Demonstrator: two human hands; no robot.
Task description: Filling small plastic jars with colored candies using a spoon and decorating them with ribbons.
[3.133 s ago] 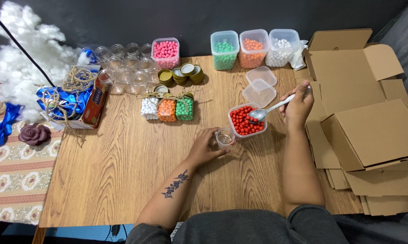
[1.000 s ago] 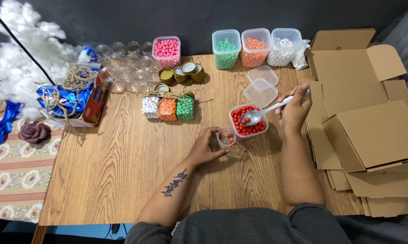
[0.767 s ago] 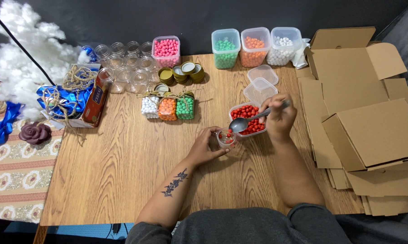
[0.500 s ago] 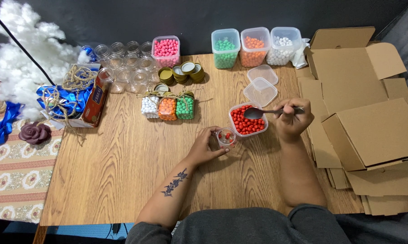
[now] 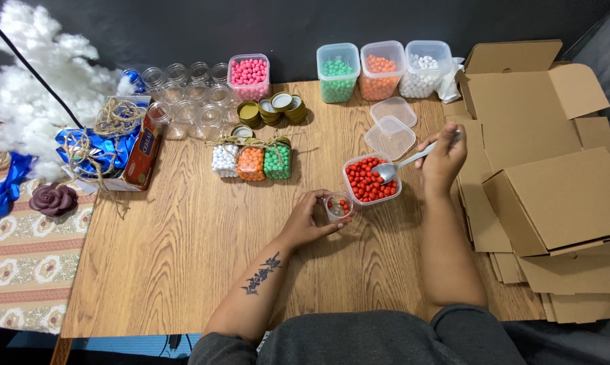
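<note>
At the centre of the wooden desk [image 5: 183,257], the left hand [image 5: 305,223] is wrapped around a small clear glass jar [image 5: 337,206], fingers closed on its side, keeping it upright. A few red beads lie in the bottom, so the filling looks only just started. At about one o'clock from the jar, just beside it, sits the square clear plastic tub of red beads [image 5: 370,181]. The right hand [image 5: 443,157] pinches the handle of a metal spoon [image 5: 403,164], grip clamped on it, and the bowl of the spoon hovers over the tub's near edge; whether it carries beads I cannot tell.

This reads as the scooping step. The next move calls for a level spoon and a careful tip over the narrow mouth of the jar, since round beads would roll across the desk.

Up at eleven o'clock stand three filled jars of white, orange and green beads [image 5: 251,162], with empty glass jars [image 5: 190,94] and gold lids [image 5: 278,108] beyond. Flat cardboard boxes [image 5: 555,196] pile at three o'clock.
</note>
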